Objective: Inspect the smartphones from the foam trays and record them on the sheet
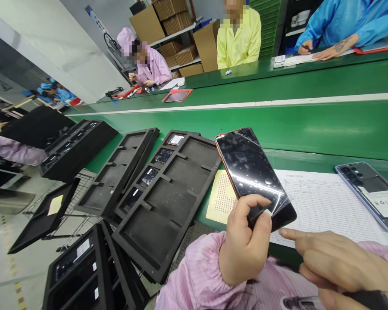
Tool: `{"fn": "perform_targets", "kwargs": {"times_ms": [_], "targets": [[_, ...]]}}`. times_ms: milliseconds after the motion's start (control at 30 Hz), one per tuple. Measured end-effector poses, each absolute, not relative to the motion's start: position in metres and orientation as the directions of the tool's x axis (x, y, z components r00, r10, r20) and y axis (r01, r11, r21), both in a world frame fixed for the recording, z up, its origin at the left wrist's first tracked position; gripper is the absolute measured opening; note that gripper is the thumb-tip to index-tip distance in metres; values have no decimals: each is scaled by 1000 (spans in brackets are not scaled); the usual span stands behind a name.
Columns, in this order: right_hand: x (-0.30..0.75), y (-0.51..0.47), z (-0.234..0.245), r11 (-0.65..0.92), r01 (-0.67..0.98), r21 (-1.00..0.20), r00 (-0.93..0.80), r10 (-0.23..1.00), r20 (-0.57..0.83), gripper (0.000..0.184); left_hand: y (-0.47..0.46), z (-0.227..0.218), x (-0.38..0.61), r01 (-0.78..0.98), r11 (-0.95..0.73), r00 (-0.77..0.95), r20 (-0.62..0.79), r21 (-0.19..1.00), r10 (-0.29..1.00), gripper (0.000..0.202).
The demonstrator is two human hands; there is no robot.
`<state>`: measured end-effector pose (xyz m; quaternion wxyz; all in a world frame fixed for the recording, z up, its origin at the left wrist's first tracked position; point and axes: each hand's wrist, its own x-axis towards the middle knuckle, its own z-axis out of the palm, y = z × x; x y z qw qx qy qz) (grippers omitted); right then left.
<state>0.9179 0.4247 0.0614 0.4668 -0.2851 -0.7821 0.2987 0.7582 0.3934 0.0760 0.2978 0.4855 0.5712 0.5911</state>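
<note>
My left hand (pixel 245 241) grips the lower end of a smartphone (pixel 252 170), thumb over the glass and fingers behind. The phone is tilted, its dark screen facing me; an orange edge shows, and pale blotches mark the glass. My right hand (pixel 336 258) is beside the phone's bottom corner, index finger stretched toward it; I cannot tell whether it touches. Its other fingers are curled around a pen-like tool (pixel 368 297) with a dark body and a clear end, partly hidden. A blue-grey smartphone (pixel 371 189) lies back up on the right, a white label on it.
A printed form (pixel 323 204) and a yellow dotted sheet (pixel 221 196) lie on the green bench (pixel 310 125). Black foam trays (pixel 168 206), some holding phones, are stacked at left. More trays (pixel 80 275) stand lower left. Co-workers sit across the bench.
</note>
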Motion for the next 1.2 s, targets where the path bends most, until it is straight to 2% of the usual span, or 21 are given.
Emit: {"fn": "perform_targets", "kwargs": {"times_ms": [167, 233, 333, 367, 567, 733, 900, 1200], "targets": [[922, 439, 66, 734, 246, -633, -495, 656, 569, 9, 395, 77, 758, 219, -132, -369, 208, 967, 906, 23], [921, 447, 70, 816, 178, -550, -584, 537, 608, 4, 397, 77, 758, 224, -149, -369, 226, 963, 902, 24], [921, 454, 78, 902, 34, -431, -684, 335, 647, 11, 398, 77, 757, 223, -182, -365, 255, 958, 896, 25], [922, 455, 81, 910, 24, -413, -697, 311, 646, 12, 399, 77, 757, 220, -182, -364, 254, 958, 896, 24], [924, 454, 87, 904, 146, -401, -718, 375, 586, 13, 397, 73, 759, 187, -123, -370, 186, 975, 910, 24], [920, 458, 84, 924, 0, -382, -706, 271, 655, 8, 397, 73, 759, 168, -125, -345, 177, 978, 922, 23], [921, 459, 86, 894, 52, -446, -697, 352, 625, 13, 398, 74, 759, 156, -104, -356, 154, 982, 922, 23], [920, 459, 92, 883, 76, -462, -713, 372, 595, 13, 399, 70, 761, 97, -48, -329, 78, 994, 941, 20]]}}
